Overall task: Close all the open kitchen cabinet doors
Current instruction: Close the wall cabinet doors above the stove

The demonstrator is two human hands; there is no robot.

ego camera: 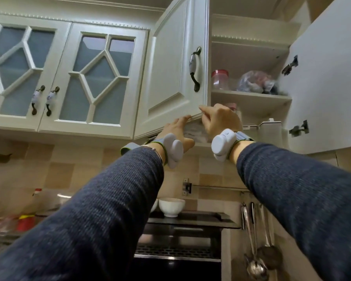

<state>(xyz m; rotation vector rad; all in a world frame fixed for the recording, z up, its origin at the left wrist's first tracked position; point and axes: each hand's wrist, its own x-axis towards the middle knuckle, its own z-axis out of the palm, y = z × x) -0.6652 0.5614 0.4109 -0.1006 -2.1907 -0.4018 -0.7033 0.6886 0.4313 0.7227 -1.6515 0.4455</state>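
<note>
Overhead, slightly right of centre: panelled door [170,78], partly open, with its handle [195,68] near the free edge. Beside it, shelf [249,96] exposed, holding a jar [219,79] and a bag [255,82]. Farther right, a second door [328,78] swung wide, hinges [290,65] showing.

Left hand [177,128] flat under the bottom edge of the panelled door, fingers spread, not clenched, gripping nothing. Right hand [219,118] at the lower corner, fingertips [203,109] curled loosely onto the edge; a firm pinch or just a touch, cannot tell.

To shut well: push from the free corner, away from the hinge side. Pull fingertips clear before the edge meets the frame, probably finishing with a flat palm on the face. Ease in, no slam. Then likely the wide door on the right. Glass doors [101,78] on the left look shut.
</note>
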